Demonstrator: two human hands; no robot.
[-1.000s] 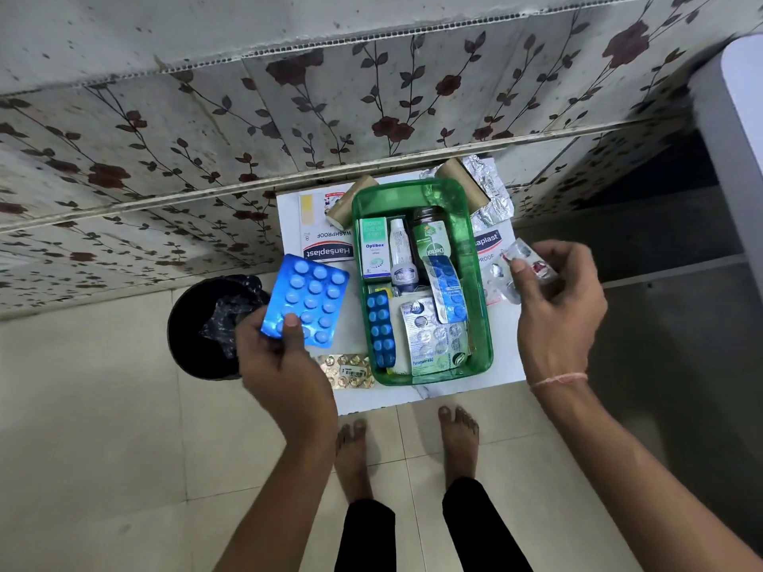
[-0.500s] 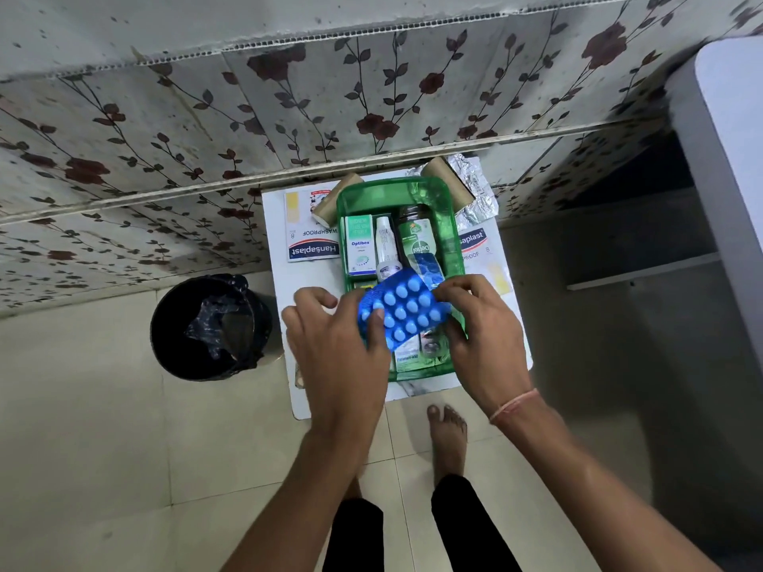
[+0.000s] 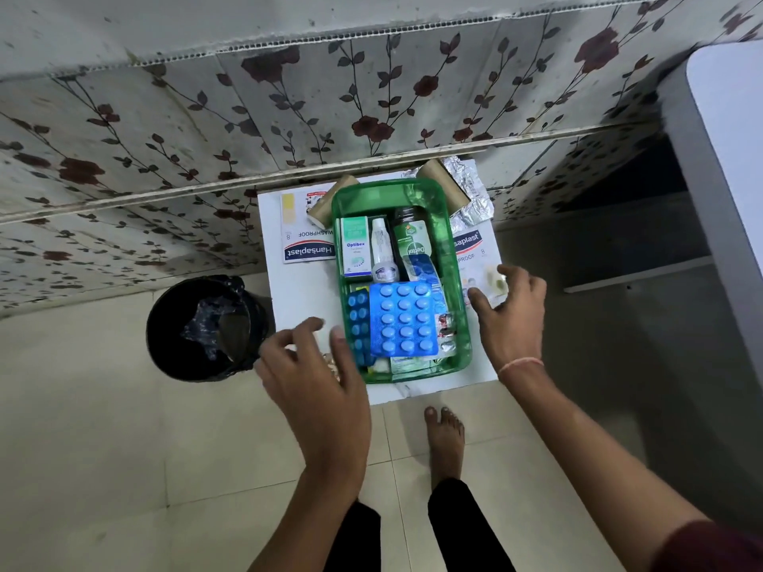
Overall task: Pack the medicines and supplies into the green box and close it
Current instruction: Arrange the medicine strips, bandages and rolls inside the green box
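Observation:
The green box (image 3: 461, 307) stands open on a small white table (image 3: 301, 299). Inside it lie a large blue blister pack (image 3: 404, 319) on top, a narrow blue strip (image 3: 358, 324), an Optibex carton (image 3: 355, 246), a white tube (image 3: 382, 249) and a Dettol bottle (image 3: 409, 237). My left hand (image 3: 313, 369) hovers open at the box's near left corner, over a gold pill strip (image 3: 330, 362) that it mostly hides. My right hand (image 3: 512, 311) is open just right of the box, beside a Hansaplast pack (image 3: 475, 258).
Another Hansaplast pack (image 3: 307, 237), two brown rolls (image 3: 328, 202) (image 3: 444, 181) and silver foil strips (image 3: 472, 200) lie on the table behind and beside the box. A black bin (image 3: 206, 328) stands left of the table. Floral wall behind; a white surface (image 3: 726, 167) at right.
The large blue blister pack, earlier held in my left hand, now lies in the box. Both hands have let go and drawn apart to the box's sides.

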